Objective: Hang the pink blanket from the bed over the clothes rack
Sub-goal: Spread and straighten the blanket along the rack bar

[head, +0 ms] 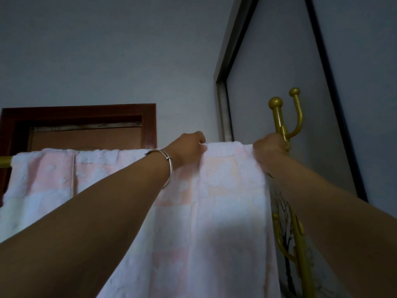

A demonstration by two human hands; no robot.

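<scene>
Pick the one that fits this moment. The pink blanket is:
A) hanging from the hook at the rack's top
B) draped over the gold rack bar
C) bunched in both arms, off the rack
B: the pink blanket lies over the gold rack bar, both hands gripping its top edge.

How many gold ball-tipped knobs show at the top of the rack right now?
2. One knob caps the upright post just above the right hand; the other tips the curved hook to its right. More may sit behind the pink blanket.
</scene>
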